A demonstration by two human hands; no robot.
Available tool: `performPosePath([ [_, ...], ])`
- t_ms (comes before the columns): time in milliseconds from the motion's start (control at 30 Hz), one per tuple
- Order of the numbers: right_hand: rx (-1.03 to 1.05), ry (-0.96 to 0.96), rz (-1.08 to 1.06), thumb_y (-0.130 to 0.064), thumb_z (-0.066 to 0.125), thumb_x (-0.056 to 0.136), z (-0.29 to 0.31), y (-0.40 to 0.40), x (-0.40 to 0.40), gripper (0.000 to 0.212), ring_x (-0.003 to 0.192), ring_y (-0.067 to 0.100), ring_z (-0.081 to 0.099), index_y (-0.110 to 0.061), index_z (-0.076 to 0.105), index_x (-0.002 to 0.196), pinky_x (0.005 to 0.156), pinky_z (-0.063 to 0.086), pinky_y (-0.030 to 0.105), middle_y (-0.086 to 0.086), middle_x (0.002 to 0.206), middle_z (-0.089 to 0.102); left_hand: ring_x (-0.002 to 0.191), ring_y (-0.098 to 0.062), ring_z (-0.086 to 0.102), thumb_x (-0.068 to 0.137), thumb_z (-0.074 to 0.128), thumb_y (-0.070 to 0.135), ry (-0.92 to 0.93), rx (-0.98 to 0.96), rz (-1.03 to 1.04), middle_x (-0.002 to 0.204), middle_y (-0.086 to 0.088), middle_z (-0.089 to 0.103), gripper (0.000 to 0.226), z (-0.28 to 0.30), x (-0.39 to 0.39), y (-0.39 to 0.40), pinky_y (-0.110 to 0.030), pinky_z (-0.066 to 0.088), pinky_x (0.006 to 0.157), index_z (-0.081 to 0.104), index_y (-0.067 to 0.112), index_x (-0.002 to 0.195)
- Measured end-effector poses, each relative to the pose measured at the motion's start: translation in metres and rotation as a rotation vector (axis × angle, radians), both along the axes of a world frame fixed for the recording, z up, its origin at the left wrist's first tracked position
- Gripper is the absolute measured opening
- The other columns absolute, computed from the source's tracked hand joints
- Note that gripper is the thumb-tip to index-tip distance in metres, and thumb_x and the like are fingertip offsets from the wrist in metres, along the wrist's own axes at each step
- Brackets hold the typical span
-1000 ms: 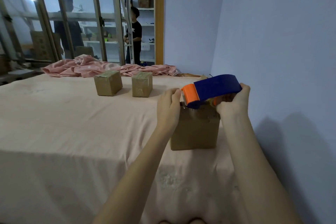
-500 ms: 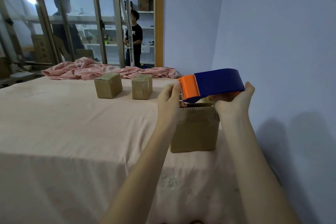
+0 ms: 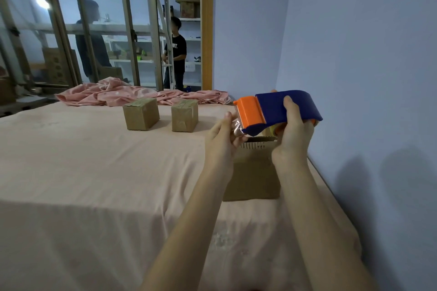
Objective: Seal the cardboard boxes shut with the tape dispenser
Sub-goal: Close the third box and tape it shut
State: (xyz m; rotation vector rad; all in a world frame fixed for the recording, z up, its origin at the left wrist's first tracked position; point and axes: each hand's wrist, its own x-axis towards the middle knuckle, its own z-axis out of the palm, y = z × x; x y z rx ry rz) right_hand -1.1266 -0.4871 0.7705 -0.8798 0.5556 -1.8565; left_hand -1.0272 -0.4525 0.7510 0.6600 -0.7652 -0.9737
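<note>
Holding the tape dispenser (image 3: pixel 279 111) in the right hand (image 3: pixel 292 139), fingers wrapped over its blue body, above the near cardboard box (image 3: pixel 253 172) on the pink bed (image 3: pixel 94 172). Pinching the loose tape end (image 3: pixel 237 129) at the orange mouth with the left hand (image 3: pixel 223 139). Risking crumpled, self-stuck tape if pulled slack or askew. Seemingly taped already: two far boxes (image 3: pixel 140 114).

Lavender walls (image 3: pixel 354 30) meet in corner; glass partition (image 3: pixel 94 30), shelving (image 3: pixel 189 38) behind; pink-sheeted bed (image 3: pixel 82 172).
</note>
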Motion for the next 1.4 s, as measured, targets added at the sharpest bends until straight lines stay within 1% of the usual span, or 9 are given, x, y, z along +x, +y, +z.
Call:
performPosePath([
  [133,0.008,-0.012,-0.003,-0.025,0.067,0.083,0.0,0.002,0.002,0.042,0.081,0.012,0.068,-0.017,0.047,0.119,0.063,0.054,0.022,-0.001,0.097,0.069,0.06,-0.009,0.058,0.098,0.049,0.02,-0.121,0.118,0.042,0.067,-0.003,0.061,0.022,-0.001,0.0,-0.001,-0.017,0.049,0.054,0.065,0.011,0.086],
  [333,0.056,-0.092,-0.08,-0.032,0.068,0.082,0.002,0.007,0.008,0.037,0.08,0.012,0.069,-0.024,0.047,0.111,0.063,0.055,0.024,-0.005,0.094,0.069,0.064,-0.006,0.059,0.097,0.05,0.016,-0.536,0.047,0.471,0.068,0.005,0.062,0.025,-0.002,-0.004,-0.005,-0.027,0.052,0.06,0.056,0.02,0.073],
  [467,0.059,-0.112,-0.117,-0.032,0.068,0.083,0.005,0.009,0.014,0.029,0.076,0.006,0.069,-0.03,0.046,0.101,0.057,0.053,0.02,-0.009,0.09,0.067,0.058,0.007,0.052,0.097,0.049,0.013,-0.622,-0.007,0.643,0.065,0.012,0.055,0.028,-0.004,-0.003,-0.005,-0.011,0.04,0.054,0.05,0.023,0.071],
  [600,0.105,-0.135,-0.116,-0.029,0.069,0.082,0.01,0.005,0.017,0.032,0.077,0.012,0.068,-0.029,0.043,0.102,0.057,0.053,0.02,-0.006,0.094,0.065,0.064,-0.004,0.053,0.098,0.049,0.017,-0.684,0.025,0.685,0.07,0.008,0.057,0.019,-0.004,0.0,-0.006,-0.029,0.045,0.061,0.055,0.014,0.08],
  [767,0.178,-0.195,-0.061,-0.022,0.069,0.082,0.015,-0.003,0.016,0.037,0.083,0.017,0.066,-0.021,0.044,0.109,0.058,0.055,0.023,-0.001,0.096,0.064,0.07,-0.018,0.055,0.099,0.046,0.026,-0.807,0.101,0.806,0.076,0.001,0.059,0.023,-0.002,0.001,-0.004,-0.039,0.047,0.065,0.058,0.009,0.09],
  [1000,0.123,-0.183,-0.13,-0.019,0.069,0.082,0.013,-0.014,-0.002,0.03,0.078,0.012,0.067,-0.027,0.043,0.093,0.063,0.057,0.025,-0.004,0.09,0.064,0.074,-0.02,0.057,0.099,0.046,0.027,-0.88,0.15,0.873,0.079,0.002,0.06,0.024,-0.012,0.028,0.003,-0.033,0.041,0.063,0.06,0.009,0.092],
  [1200,-0.019,0.228,-0.311,-0.027,0.067,0.084,0.005,-0.028,-0.001,0.032,0.086,0.012,0.065,-0.017,0.05,0.11,0.06,0.052,0.014,-0.002,0.099,0.064,0.066,-0.025,0.065,0.099,0.046,0.023,-0.761,0.208,0.616,0.073,-0.006,0.061,0.022,-0.022,0.041,-0.011,-0.041,0.056,0.054,0.057,0.01,0.085],
  [1300,-0.012,0.314,-0.375,-0.028,0.067,0.085,0.0,-0.039,0.0,0.036,0.084,0.01,0.063,-0.015,0.048,0.113,0.06,0.051,0.011,-0.005,0.099,0.062,0.054,-0.017,0.064,0.1,0.046,0.02,-0.722,0.187,0.567,0.068,-0.007,0.06,0.02,-0.019,0.038,-0.023,-0.033,0.056,0.05,0.055,0.012,0.084],
  [1400,0.01,0.35,-0.394,-0.029,0.066,0.085,0.001,-0.048,-0.002,0.032,0.082,0.007,0.061,-0.022,0.044,0.108,0.056,0.049,0.009,-0.011,0.094,0.059,0.053,-0.021,0.064,0.1,0.045,0.02,-0.724,0.18,0.527,0.065,-0.008,0.059,0.021,-0.02,0.038,-0.033,-0.039,0.057,0.054,0.055,0.011,0.084],
])
